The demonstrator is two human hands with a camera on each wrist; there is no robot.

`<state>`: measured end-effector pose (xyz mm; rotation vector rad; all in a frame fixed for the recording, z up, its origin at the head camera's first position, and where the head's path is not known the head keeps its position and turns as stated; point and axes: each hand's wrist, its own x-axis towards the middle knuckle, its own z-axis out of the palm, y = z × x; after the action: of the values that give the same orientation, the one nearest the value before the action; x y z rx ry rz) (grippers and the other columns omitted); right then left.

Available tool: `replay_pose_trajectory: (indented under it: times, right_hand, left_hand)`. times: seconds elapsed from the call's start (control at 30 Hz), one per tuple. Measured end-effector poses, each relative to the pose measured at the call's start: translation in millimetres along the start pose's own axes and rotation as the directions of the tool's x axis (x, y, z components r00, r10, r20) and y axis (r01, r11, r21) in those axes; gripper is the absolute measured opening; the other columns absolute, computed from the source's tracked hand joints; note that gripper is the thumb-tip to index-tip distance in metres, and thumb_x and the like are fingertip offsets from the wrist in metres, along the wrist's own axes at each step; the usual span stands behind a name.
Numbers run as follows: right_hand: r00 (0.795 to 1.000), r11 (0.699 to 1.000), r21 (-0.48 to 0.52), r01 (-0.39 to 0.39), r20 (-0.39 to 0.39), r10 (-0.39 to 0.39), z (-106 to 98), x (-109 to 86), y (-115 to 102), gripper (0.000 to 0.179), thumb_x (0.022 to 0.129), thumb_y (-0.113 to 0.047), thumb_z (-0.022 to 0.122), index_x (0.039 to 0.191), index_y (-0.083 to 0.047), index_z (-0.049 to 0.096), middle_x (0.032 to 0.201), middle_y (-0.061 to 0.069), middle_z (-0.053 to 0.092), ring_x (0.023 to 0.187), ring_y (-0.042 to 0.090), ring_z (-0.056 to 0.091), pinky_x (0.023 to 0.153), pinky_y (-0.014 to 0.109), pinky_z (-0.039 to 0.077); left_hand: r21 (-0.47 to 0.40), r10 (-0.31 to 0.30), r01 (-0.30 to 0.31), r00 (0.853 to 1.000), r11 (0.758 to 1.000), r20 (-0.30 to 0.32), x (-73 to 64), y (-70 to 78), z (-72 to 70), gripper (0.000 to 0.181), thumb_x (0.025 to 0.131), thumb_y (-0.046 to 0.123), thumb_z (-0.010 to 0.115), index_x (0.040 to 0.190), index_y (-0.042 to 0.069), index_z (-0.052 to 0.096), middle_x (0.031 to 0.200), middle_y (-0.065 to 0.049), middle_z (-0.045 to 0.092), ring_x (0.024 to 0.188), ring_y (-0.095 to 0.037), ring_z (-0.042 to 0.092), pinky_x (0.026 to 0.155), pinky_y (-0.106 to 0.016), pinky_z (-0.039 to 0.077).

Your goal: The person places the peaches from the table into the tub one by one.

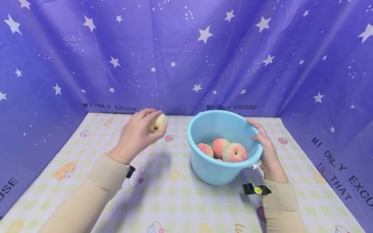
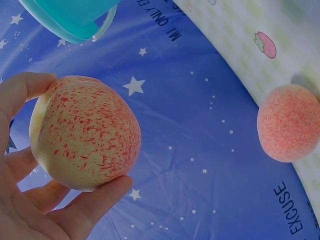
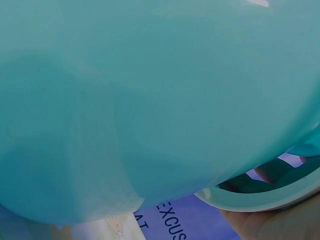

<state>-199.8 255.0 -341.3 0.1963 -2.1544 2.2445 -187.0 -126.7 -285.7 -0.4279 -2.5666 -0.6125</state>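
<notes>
My left hand [image 1: 138, 131] holds a pale peach [image 1: 158, 123] above the tablecloth, to the left of the light blue bucket [image 1: 214, 173]. Red speckles cover that peach [image 2: 90, 132] in the left wrist view, with thumb and fingers around it. My right hand [image 1: 269, 157] grips the bucket's right rim, some fingers reaching over the inner side. Inside the bucket lie several pink-and-cream peaches [image 1: 234, 152]. The bucket wall [image 3: 150, 110] fills most of the right wrist view. Another pink peach [image 2: 289, 122] rests on the tablecloth in the left wrist view; the head view hides it.
A checked tablecloth [image 1: 180, 207] with printed cartoons covers the table. Purple star-patterned cloth [image 1: 163, 71] hangs behind it and along both sides. A white handle fitting [image 1: 256, 164] sticks out at the bucket's right, near my right hand.
</notes>
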Motion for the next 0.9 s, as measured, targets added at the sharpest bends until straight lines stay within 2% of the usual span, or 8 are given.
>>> replay_pose_trajectory:
  times: [0.3, 0.57, 0.9]
  right_hand:
    - [1.0, 1.0, 0.002, 0.0, 0.004, 0.0, -1.5, 0.5, 1.1, 0.065, 0.091, -0.007, 0.028, 0.153, -0.027, 0.033, 0.159, 0.0, 0.02, 0.137, 0.021, 0.03, 0.106, 0.038, 0.028]
    - [1.0, 1.0, 0.006, 0.0, 0.003, 0.0, 0.2, 0.7, 1.0, 0.067, 0.09, -0.006, 0.028, 0.153, -0.026, 0.033, 0.159, 0.001, 0.02, 0.138, 0.021, 0.03, 0.107, 0.038, 0.027]
    - [1.0, 1.0, 0.005, -0.004, -0.002, 0.004, 0.2, -0.5, 0.5, 0.067, 0.089, -0.006, 0.028, 0.152, -0.026, 0.033, 0.16, 0.001, 0.02, 0.139, 0.021, 0.029, 0.107, 0.038, 0.026]
  left_hand:
    - [-0.011, 0.039, -0.039, 0.999, 0.999, -0.005, 10.2, 8.9, 0.5, 0.051, 0.084, 0.032, 0.071, 0.131, 0.015, 0.064, 0.131, -0.013, 0.062, 0.112, -0.036, 0.059, 0.087, -0.05, 0.05]
    - [-0.055, 0.049, -0.05, 0.999, 0.997, -0.008, 15.3, 19.3, 2.3, 0.054, 0.083, 0.033, 0.073, 0.133, 0.016, 0.063, 0.134, -0.011, 0.061, 0.117, -0.034, 0.057, 0.091, -0.049, 0.05]
    - [-0.118, 0.118, -0.127, 0.99, 0.985, -0.08, 24.6, 31.7, 7.9, 0.053, 0.082, 0.032, 0.074, 0.132, 0.015, 0.064, 0.132, -0.011, 0.062, 0.118, -0.034, 0.058, 0.091, -0.047, 0.05]
